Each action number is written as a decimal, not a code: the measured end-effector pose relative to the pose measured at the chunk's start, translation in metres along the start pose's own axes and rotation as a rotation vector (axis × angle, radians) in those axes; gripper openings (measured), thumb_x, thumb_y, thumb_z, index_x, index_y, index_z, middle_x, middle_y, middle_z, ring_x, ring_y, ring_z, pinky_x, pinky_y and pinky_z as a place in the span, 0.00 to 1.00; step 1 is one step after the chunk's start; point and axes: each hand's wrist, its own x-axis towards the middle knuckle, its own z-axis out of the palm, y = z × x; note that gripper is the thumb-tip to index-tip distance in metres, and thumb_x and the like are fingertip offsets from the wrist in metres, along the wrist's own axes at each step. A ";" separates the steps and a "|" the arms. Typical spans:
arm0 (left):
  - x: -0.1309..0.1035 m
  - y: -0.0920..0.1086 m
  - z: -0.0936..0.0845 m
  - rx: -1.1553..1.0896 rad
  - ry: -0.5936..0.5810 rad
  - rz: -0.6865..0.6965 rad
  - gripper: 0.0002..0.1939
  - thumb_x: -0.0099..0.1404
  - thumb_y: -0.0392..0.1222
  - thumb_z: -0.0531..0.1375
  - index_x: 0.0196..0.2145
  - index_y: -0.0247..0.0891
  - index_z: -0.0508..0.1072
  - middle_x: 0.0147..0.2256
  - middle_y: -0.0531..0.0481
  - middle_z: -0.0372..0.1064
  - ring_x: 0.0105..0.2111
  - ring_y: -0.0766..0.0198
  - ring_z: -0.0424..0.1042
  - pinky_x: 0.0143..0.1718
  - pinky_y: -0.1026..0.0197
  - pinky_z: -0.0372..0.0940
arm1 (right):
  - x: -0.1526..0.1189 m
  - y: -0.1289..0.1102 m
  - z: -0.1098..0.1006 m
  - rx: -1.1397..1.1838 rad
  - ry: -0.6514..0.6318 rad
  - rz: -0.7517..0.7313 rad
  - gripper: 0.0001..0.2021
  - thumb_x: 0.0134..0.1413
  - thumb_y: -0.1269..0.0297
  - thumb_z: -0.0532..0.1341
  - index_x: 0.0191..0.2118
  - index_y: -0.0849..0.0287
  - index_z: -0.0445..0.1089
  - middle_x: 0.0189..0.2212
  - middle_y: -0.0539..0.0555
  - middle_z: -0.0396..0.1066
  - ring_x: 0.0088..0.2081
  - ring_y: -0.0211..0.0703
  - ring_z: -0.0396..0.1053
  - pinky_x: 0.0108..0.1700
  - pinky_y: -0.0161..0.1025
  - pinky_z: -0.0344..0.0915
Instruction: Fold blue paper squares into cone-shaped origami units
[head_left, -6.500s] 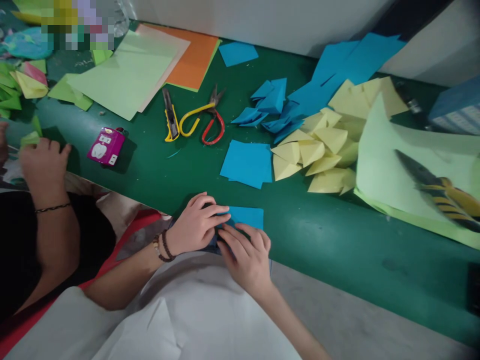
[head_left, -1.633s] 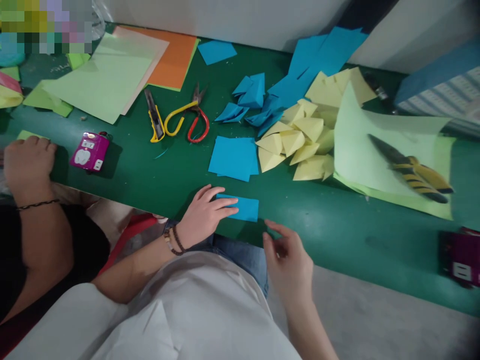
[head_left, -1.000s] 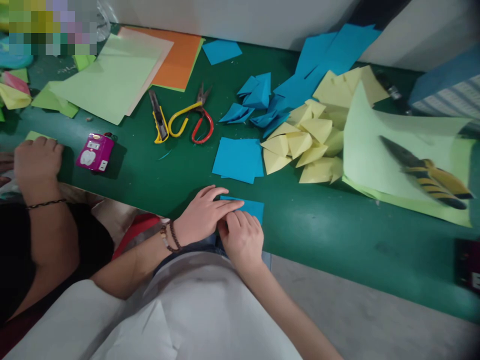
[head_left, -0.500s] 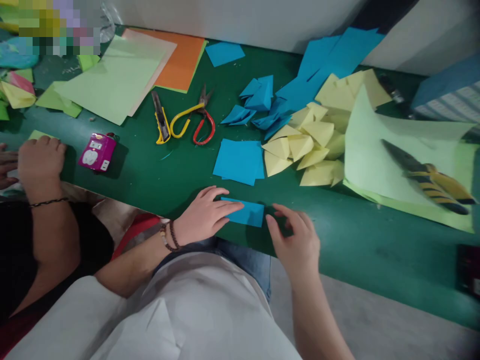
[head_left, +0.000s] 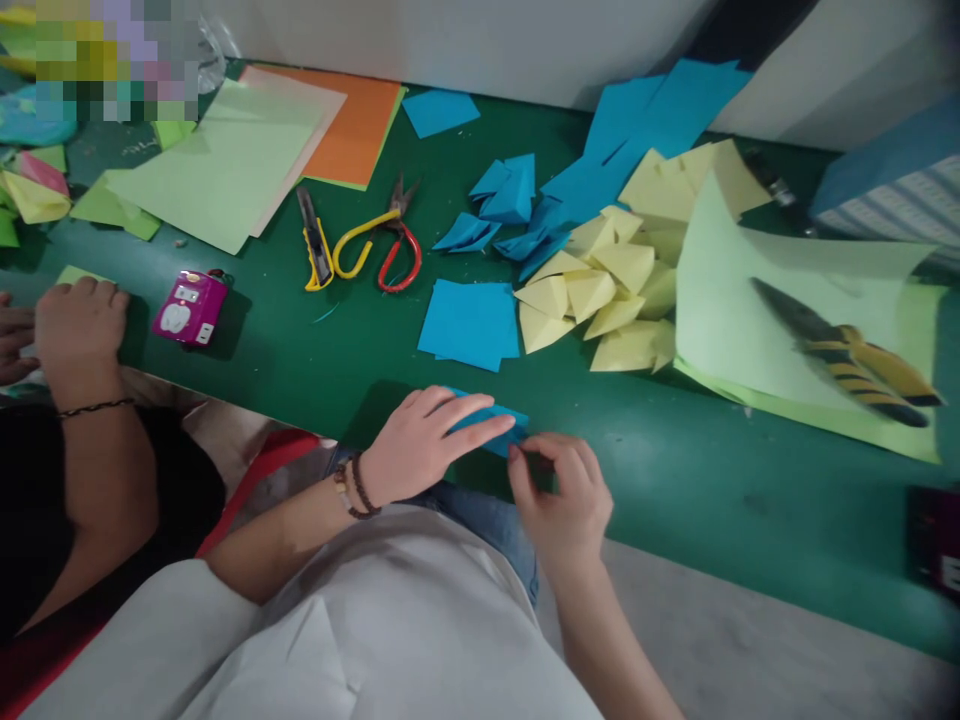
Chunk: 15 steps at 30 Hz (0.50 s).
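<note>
A small folded strip of blue paper (head_left: 504, 412) lies at the table's near edge. My left hand (head_left: 427, 440) rests over its left part, fingers stretched out flat across it. At the strip's right end, my right hand (head_left: 562, 490) pinches the corner between thumb and forefinger. Just beyond the strip lies a small stack of square blue sheets (head_left: 470, 322). Folded blue paper pieces (head_left: 510, 195) sit behind that stack, and a heap of folded yellow paper pieces (head_left: 600, 285) is to their right.
Scissors (head_left: 394, 235) and a yellow utility knife (head_left: 315, 245) lie left of centre, near a magenta plug adapter (head_left: 191, 307). Green sheets (head_left: 750, 330) carry black-and-yellow shears (head_left: 847, 350) at right. A co-worker's hand (head_left: 82, 325) rests at the left.
My right hand has moved left onto the strip's right corner and closed on it. My left hand has slid slightly right along the paper, which now sits at more of a tilt.
</note>
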 end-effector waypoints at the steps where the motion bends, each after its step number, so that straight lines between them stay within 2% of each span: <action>1: 0.000 0.002 0.002 -0.024 0.010 -0.011 0.22 0.71 0.32 0.49 0.60 0.45 0.64 0.53 0.47 0.69 0.45 0.60 0.67 0.47 0.55 0.67 | -0.003 -0.002 0.000 0.014 0.003 -0.045 0.04 0.57 0.70 0.61 0.37 0.54 0.67 0.33 0.53 0.74 0.35 0.42 0.71 0.36 0.40 0.68; 3: 0.000 0.004 0.005 -0.110 0.048 -0.037 0.20 0.72 0.32 0.48 0.57 0.41 0.68 0.47 0.46 0.71 0.42 0.63 0.69 0.44 0.58 0.68 | -0.008 -0.003 -0.002 0.053 -0.019 -0.135 0.07 0.55 0.72 0.62 0.39 0.53 0.68 0.36 0.54 0.75 0.37 0.43 0.72 0.39 0.42 0.69; 6: -0.004 0.002 0.008 -0.254 0.130 -0.054 0.15 0.71 0.32 0.49 0.42 0.40 0.75 0.38 0.47 0.70 0.39 0.64 0.69 0.42 0.59 0.69 | -0.011 0.002 -0.008 0.087 -0.122 -0.264 0.14 0.52 0.74 0.61 0.44 0.52 0.71 0.43 0.55 0.77 0.41 0.45 0.72 0.43 0.45 0.69; 9: -0.011 -0.003 0.005 -0.356 0.140 -0.025 0.14 0.68 0.30 0.52 0.31 0.39 0.75 0.37 0.46 0.71 0.40 0.64 0.70 0.43 0.59 0.69 | -0.010 0.014 -0.015 0.016 -0.197 -0.374 0.21 0.52 0.76 0.58 0.50 0.50 0.71 0.50 0.53 0.76 0.45 0.47 0.70 0.46 0.46 0.68; 11: -0.017 -0.006 0.002 -0.383 0.120 -0.011 0.13 0.66 0.28 0.53 0.30 0.38 0.74 0.38 0.46 0.72 0.41 0.64 0.70 0.44 0.59 0.70 | -0.007 0.022 -0.017 -0.041 -0.214 -0.422 0.21 0.53 0.78 0.57 0.50 0.49 0.72 0.50 0.51 0.76 0.44 0.46 0.69 0.45 0.45 0.68; 15: -0.027 -0.013 -0.002 -0.333 0.079 -0.004 0.11 0.64 0.27 0.55 0.31 0.39 0.74 0.42 0.48 0.74 0.49 0.61 0.70 0.51 0.55 0.68 | 0.000 0.030 -0.016 -0.078 -0.226 -0.488 0.15 0.56 0.78 0.58 0.43 0.51 0.74 0.46 0.49 0.78 0.44 0.46 0.69 0.42 0.43 0.65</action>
